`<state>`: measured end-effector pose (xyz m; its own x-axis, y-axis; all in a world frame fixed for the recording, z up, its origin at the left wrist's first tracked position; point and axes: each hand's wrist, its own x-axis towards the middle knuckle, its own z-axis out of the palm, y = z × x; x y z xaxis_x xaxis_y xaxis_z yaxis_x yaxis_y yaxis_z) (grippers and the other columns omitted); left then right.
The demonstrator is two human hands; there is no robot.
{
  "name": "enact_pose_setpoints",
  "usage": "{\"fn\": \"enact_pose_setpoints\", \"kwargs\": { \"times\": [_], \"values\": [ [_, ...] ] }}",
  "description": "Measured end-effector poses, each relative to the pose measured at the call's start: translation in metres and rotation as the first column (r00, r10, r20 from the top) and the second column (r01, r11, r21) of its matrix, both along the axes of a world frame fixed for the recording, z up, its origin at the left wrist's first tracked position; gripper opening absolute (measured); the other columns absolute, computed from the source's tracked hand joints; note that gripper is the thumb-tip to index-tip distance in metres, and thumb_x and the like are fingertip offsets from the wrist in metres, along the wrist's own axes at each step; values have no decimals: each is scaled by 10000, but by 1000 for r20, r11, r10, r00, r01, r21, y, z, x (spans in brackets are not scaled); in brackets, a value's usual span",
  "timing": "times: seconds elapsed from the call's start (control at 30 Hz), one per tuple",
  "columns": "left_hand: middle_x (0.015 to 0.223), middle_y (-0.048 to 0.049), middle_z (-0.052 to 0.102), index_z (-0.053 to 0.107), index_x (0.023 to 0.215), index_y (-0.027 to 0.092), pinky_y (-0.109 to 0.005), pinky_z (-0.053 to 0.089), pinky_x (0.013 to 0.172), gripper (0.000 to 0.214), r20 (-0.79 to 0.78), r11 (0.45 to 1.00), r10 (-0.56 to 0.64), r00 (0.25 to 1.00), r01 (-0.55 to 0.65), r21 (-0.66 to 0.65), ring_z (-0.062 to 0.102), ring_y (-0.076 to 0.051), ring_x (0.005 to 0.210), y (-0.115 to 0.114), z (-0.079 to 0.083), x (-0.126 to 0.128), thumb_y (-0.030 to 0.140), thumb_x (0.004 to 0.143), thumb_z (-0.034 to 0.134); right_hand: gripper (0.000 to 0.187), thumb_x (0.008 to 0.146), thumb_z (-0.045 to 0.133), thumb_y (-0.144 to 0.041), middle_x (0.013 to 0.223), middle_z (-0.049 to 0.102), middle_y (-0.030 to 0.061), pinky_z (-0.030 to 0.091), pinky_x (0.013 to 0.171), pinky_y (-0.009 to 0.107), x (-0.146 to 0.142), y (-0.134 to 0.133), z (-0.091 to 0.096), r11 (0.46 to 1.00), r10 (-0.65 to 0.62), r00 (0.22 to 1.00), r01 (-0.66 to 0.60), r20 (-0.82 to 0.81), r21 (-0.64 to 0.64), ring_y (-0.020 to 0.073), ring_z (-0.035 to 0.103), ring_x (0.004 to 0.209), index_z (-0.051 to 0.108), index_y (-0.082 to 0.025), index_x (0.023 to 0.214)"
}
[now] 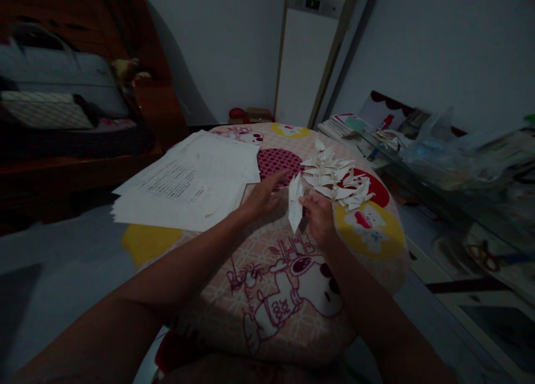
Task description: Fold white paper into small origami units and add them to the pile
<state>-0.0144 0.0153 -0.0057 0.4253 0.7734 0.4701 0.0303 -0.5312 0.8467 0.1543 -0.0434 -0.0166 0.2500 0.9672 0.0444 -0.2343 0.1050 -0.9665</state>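
Observation:
My right hand (319,217) pinches a folded piece of white paper (295,203) by its right edge. The paper is a long, narrow diamond, pointed at top and bottom, held upright above the table. To the left of it, my left hand (267,196) is apart from the paper, its fingers stretched out and holding nothing. Beyond my right hand lies a cluster of folded white paper cranes (330,172) with pointed wings. A spread stack of printed paper sheets (188,178) rests at the left, beside my left forearm.
A patterned cloth (234,317) with cartoon figures covers the round table. On the right stands a glass-topped cabinet with a plastic bag (443,150), books (340,126) and scissors (484,257). A wooden bench (159,105) with bags is at the left. Behind is a tall white appliance (307,61).

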Motion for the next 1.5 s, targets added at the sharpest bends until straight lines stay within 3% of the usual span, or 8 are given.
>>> {"fn": "enact_pose_setpoints", "kwargs": {
  "times": [0.13,0.3,0.5,0.63,0.73,1.0,1.17,1.5],
  "values": [
    [1245,-98,679,712,1137,254,-486,403,1089,451,-171,951,83,982,-27,308,571,-284,1217,-5,1,1,78,723,698,142,616,757,-294,555,631,-4,455,483,269,0,0,0,998,43,995,-47,-89,-40,137,541,497,650,-200,609],
    [1140,-58,712,762,927,307,-452,380,1079,185,-185,938,153,971,-84,335,598,-256,1143,-10,8,2,187,799,703,171,606,747,-290,543,593,-28,446,492,257,1,-2,2,986,110,986,-124,-126,-109,119,526,485,600,-205,590],
    [898,-75,743,738,734,246,-378,451,918,65,-208,946,94,974,-22,323,642,-226,920,-13,12,2,235,795,720,250,658,736,-401,464,552,-37,378,382,243,6,-4,7,961,214,976,-219,-46,-171,116,477,385,595,-207,590],
    [683,-25,659,652,642,182,-265,429,651,223,-86,976,213,973,-208,58,568,-149,671,-16,14,2,339,758,760,319,761,712,-466,534,612,-12,474,506,250,12,0,9,993,-21,977,-3,210,114,126,559,491,643,-191,615],
    [564,23,560,581,586,159,-213,313,500,307,-28,961,156,987,-158,-228,442,-84,516,-17,17,4,360,721,769,279,816,696,-456,681,693,10,528,670,282,12,0,11,959,-76,951,-13,301,283,152,630,666,729,-195,722],
    [533,27,560,549,552,146,-200,362,498,276,60,845,10,998,24,-535,466,-62,479,-22,19,10,265,681,762,153,663,784,-325,565,638,-28,465,485,249,2,-5,13,989,52,985,-74,166,131,120,556,488,691,-205,643],
    [529,18,575,562,537,137,-207,391,493,250,87,795,-1,996,54,-604,489,-63,465,-21,18,9,195,678,760,154,621,785,-280,585,654,-27,471,480,238,0,-5,11,992,125,990,-127,60,26,112,570,479,673,-192,681],
    [534,15,610,597,566,131,-225,484,511,160,139,673,46,989,72,-736,550,-85,465,-24,24,10,59,630,724,143,559,765,-199,591,658,-33,487,532,257,-1,-7,12,996,85,996,-86,-31,-12,120,576,516,672,-197,667]
  ]
}}
